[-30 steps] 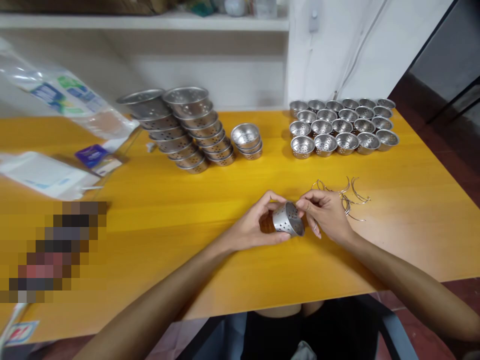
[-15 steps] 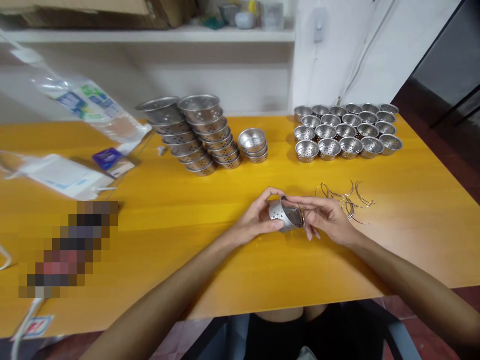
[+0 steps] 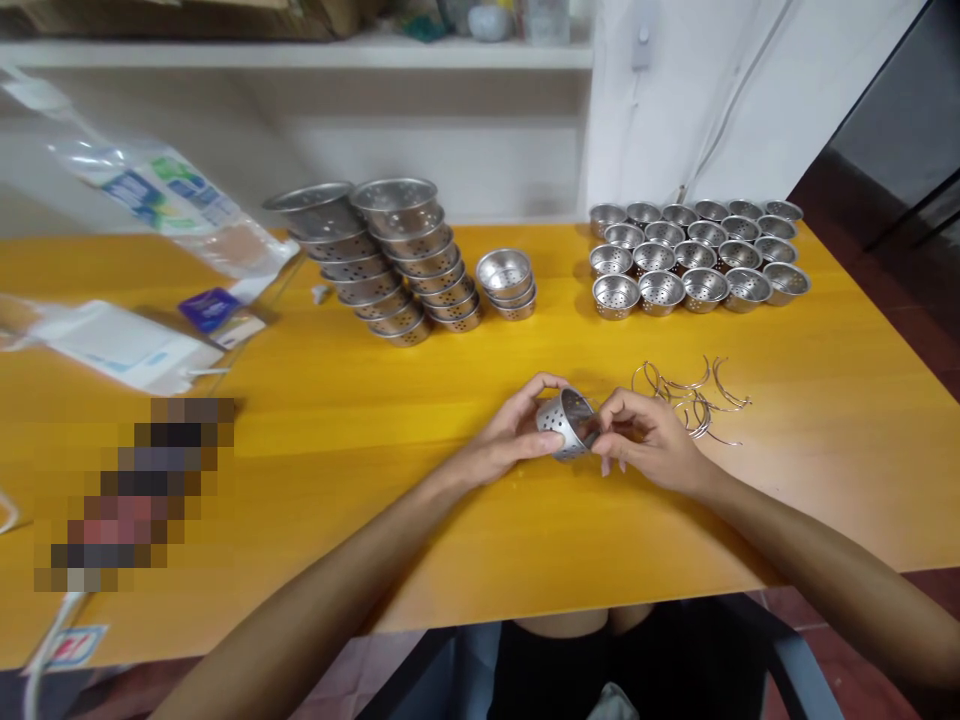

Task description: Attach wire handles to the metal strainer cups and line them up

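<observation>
My left hand (image 3: 517, 428) is closed around the side of a small perforated metal cup (image 3: 561, 428), thumb in front and fingers behind. The cup is tilted, its mouth facing right toward my other hand. At that rim, my right hand (image 3: 649, 437) has its thumb and index finger pinched together on a thin curved wire, mostly hidden by the fingers. Just beyond the right hand lie several loose curved wires (image 3: 697, 408) in a tangle on the table.
Perforated cups (image 3: 661, 291) stand in rows at the back right of the yellow table (image 3: 420, 540). Nested stacks (image 3: 431, 262) rise at the back left, beside a shorter stack (image 3: 504, 275). A plastic package (image 3: 176, 200), purple packet (image 3: 210, 310) and white pouch (image 3: 127, 345) lie left.
My right hand has gone from stretched fingers at the cup's upper rim to a pinch at its right edge. The left hand keeps its hold on the cup. The view has shifted slightly.
</observation>
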Demonstrator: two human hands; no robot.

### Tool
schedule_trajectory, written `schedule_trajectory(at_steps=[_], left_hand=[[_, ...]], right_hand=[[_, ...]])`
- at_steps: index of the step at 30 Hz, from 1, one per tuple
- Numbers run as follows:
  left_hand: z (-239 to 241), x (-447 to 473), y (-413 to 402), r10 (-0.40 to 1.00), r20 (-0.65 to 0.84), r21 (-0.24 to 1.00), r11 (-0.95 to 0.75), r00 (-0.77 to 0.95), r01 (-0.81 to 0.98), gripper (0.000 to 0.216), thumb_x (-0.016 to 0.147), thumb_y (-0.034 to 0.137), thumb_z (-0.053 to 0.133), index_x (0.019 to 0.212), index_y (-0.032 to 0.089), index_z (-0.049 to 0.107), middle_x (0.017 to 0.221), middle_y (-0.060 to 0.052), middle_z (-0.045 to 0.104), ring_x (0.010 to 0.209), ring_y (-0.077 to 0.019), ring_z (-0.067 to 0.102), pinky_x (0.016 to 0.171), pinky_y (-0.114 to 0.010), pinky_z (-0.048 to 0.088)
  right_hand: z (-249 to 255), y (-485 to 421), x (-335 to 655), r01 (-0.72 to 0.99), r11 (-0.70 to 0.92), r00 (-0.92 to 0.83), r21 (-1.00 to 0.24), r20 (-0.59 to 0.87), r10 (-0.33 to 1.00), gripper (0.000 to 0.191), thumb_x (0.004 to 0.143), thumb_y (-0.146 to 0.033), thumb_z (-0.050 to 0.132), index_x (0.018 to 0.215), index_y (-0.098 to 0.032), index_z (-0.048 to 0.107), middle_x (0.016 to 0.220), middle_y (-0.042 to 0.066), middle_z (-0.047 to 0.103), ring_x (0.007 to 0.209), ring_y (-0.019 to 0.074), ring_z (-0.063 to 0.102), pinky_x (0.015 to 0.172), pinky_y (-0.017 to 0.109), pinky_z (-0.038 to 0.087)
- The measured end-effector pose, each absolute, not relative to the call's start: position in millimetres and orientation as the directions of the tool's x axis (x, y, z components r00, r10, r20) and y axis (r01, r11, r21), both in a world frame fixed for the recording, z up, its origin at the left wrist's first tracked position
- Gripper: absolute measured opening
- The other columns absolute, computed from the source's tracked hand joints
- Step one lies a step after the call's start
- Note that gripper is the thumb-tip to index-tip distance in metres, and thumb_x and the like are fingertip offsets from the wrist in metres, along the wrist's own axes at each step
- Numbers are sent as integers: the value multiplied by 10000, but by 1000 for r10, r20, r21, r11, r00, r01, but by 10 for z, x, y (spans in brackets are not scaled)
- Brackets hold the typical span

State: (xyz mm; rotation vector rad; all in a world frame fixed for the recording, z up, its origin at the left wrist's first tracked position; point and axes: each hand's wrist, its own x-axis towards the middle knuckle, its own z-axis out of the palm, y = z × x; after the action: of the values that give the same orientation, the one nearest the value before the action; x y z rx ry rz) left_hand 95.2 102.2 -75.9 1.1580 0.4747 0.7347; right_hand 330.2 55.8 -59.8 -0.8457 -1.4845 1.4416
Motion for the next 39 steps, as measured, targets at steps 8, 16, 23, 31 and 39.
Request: schedule_trajectory(at_steps=[8,16,23,31,39], left_hand=[[-757,957,1021,744,22,947,199,668,-252,683,804,504,914,1319,225,563,1106,-56,677,935,-183,617,808,-277,479],[-808,922,1030,725,26,965,162,688,-208,674,847,553,877,1330,239,528,1099,-49,648,914,-177,607,782,-275,472],[-812,931,1036,725,45,965,147,687,-219,656,847,533,886,1322,239,542,1106,-44,646,929,-169,603,792,-265,474],[-805,947,1034,744,29,961,163,667,-225,676,816,521,914,1307,235,547,1100,-44,648,930,-170,600,797,-265,481],[-809,946,1038,736,37,962,157,676,-224,671,821,519,911,1306,236,544,1100,-44,649,923,-170,599,789,-265,474]], right_hand=[[-556,533,3236,-184,93,-322,-979,149,935,328,931,-410,856,854,-204,612,656,-59,636,507,82,645,501,180,503],[-496,543,3207,-169,42,-302,-985,92,949,391,905,-470,868,816,-210,590,621,-81,587,442,72,589,437,175,472],[-458,526,3194,-90,75,-282,-993,98,954,410,910,-519,852,823,-204,605,627,-67,606,455,75,593,449,182,483],[-474,523,3197,-55,104,-287,-993,115,951,429,931,-564,818,817,-198,627,638,-45,631,480,76,597,471,186,487],[-487,520,3193,-20,121,-282,-992,122,952,438,943,-591,796,822,-196,650,655,-40,623,500,80,603,480,194,496]])
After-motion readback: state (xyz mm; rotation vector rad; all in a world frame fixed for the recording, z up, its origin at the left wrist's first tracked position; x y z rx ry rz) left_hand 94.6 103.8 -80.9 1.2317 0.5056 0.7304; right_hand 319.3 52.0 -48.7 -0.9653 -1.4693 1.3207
